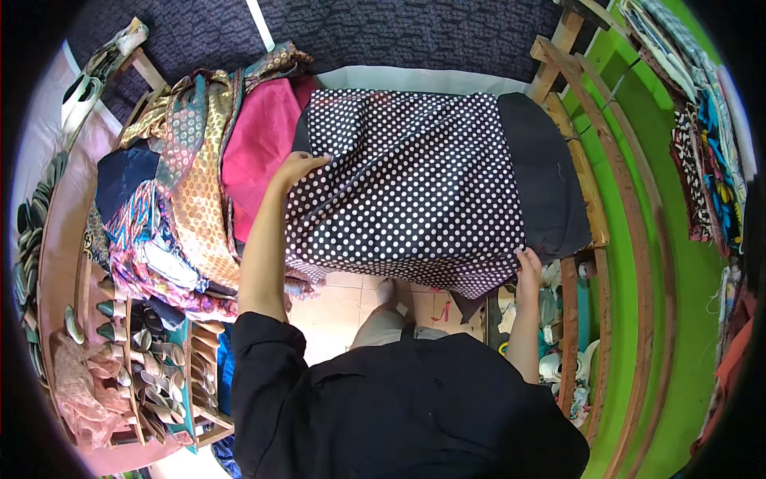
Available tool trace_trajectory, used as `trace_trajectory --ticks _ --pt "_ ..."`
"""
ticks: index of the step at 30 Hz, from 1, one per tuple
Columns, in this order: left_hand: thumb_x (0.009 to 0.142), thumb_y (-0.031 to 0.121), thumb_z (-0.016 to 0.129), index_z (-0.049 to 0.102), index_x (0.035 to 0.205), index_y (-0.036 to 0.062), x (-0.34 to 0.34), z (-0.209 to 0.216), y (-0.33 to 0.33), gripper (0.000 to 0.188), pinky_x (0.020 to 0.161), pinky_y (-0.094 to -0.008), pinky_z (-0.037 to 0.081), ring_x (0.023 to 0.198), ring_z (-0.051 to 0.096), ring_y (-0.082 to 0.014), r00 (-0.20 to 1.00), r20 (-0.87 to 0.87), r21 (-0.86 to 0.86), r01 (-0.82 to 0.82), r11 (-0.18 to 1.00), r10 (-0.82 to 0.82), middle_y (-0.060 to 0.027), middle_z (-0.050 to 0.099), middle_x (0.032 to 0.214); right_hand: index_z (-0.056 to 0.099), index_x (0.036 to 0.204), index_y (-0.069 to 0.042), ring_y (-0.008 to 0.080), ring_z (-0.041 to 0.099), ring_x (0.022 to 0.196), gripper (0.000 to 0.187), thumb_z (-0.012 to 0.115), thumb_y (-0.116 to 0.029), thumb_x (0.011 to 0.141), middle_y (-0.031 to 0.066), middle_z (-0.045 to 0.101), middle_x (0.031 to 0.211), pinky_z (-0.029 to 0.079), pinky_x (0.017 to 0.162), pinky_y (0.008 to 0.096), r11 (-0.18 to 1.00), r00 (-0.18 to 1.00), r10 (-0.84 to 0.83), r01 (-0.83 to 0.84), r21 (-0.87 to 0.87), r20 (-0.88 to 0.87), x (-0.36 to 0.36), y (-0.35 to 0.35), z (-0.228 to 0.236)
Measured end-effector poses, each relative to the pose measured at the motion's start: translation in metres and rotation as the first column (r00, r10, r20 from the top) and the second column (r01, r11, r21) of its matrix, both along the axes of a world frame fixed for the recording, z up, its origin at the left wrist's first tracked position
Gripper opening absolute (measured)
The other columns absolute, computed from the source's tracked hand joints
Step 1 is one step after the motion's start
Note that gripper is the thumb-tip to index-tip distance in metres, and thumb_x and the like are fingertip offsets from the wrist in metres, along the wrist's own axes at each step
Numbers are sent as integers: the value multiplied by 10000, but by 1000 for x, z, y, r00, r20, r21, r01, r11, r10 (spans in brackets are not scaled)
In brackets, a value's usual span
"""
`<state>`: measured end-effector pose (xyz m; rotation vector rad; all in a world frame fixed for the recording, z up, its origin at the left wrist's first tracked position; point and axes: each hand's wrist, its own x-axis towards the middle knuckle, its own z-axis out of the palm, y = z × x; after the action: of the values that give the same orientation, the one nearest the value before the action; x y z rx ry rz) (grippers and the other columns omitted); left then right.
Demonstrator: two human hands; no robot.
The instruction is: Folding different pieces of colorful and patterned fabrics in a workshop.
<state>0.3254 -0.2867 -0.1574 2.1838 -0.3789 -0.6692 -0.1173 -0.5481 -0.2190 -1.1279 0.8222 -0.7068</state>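
Note:
A black fabric with white polka dots (407, 184) lies spread over a rack in front of me, its near edge hanging down. My left hand (302, 166) is closed on its left side, fingers bent over the cloth. Lower down, at the near right corner, my right hand (528, 265) pinches the same fabric between thumb and fingers. Plain black cloth (546, 176) covers the rack to the right of the dots. A magenta cloth (259, 152) hangs just left of my left hand, beside a gold patterned fabric (195, 176).
Wooden rails (630, 207) curve along the green wall (694, 319) on the right, where more folded fabrics (710, 160) hang. Shoes (155, 375) fill a shelf at lower left. A sheer pinkish cloth (84, 391) drapes near it. Tiled floor (331, 319) shows below the rack.

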Motion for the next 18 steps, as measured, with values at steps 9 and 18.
trace_trajectory --ticks 9,18 --pt "806 375 560 592 877 26 27 -5 57 358 715 -342 439 792 599 -275 785 569 -17 -285 958 243 -167 620 814 542 941 -9 61 559 760 119 531 -50 830 15 609 870 427 673 190 996 996 91 -91 23 17 -10 -5 -18" --pt "702 333 698 517 972 -29 -142 -45 98 486 752 -315 412 830 525 -239 694 555 -169 -446 879 458 -150 549 897 501 1103 25 151 563 896 429 657 -30 707 58 584 997 451 796 285 940 926 339 -325 105 -166 -19 9 -39"
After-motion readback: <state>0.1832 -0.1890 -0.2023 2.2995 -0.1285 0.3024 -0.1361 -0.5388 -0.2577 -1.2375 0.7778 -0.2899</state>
